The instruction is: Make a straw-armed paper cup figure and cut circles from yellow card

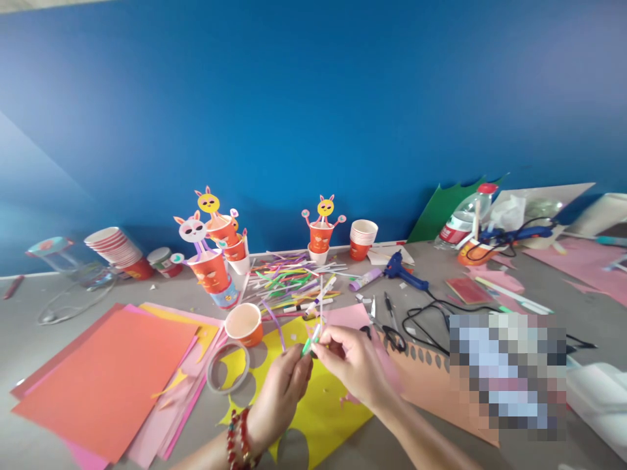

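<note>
A craft room: coloured paper sheets (pixel 105 375), paper-cup rabbits (pixel 211 261), cut straws (pixel 289 277) and a glue gun (pixel 404 273) crowd the grey worktop (pixel 29 339) beneath a blue wall (pixel 313 111)

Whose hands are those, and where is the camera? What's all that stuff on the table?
The camera sits on a person's head and looks down, so you see their own hands. The left hand and right hand pinch a thin green stick together; pen or straw, I cannot tell. Under them lies yellow paper. Nearby on the table are an orange paper cup, a tape roll, coloured straws, scissors, a blue glue gun and bunny cups.
</note>
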A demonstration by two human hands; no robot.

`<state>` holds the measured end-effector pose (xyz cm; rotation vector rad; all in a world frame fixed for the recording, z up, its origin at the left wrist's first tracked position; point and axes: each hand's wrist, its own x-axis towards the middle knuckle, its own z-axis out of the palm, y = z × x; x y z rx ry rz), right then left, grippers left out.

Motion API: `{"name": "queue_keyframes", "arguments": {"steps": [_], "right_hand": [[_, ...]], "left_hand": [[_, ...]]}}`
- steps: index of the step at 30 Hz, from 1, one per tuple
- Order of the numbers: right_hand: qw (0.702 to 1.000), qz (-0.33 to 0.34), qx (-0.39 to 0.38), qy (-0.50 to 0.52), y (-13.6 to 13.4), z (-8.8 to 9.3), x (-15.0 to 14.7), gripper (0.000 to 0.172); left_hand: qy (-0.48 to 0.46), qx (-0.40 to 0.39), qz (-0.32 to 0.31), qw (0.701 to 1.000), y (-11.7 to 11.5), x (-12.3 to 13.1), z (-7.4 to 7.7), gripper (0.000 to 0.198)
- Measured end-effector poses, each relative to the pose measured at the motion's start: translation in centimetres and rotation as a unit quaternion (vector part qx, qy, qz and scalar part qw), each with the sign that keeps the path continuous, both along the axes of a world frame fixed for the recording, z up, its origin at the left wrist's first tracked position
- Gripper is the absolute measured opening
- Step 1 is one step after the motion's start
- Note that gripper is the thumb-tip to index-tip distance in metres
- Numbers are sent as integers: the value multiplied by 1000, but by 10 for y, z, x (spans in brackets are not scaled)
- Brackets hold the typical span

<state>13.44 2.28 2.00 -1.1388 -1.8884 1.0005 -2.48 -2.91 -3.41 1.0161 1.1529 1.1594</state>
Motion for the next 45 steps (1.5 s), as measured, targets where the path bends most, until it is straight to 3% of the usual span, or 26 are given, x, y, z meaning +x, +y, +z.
{"name": "queue_keyframes", "arguments": {"steps": [6,10,17,23,30,36,45], "right_hand": [[1000,-6,18,-23,-1,5,0,25],[999,-13,32,-39,-3,7,-1,27],[995,-21,66,-70,-4,11,-3,30],[994,-26,67,-78,-5,13,-3,30],[995,-21,61,-77,-5,14,-2,30],[993,-32,55,-95,-8,16,-2,25],[986,-68,100,-117,-10,20,0,14]], "left_hand": [[68,66,8,995,1,1,7,38],[110,81,-18,991,2,1,16,39],[144,107,-10,984,4,0,24,38],[212,129,-52,967,3,-3,31,27],[122,76,-42,989,6,-1,21,35],[59,57,7,997,7,0,11,40],[74,66,74,992,3,4,19,44]]}}
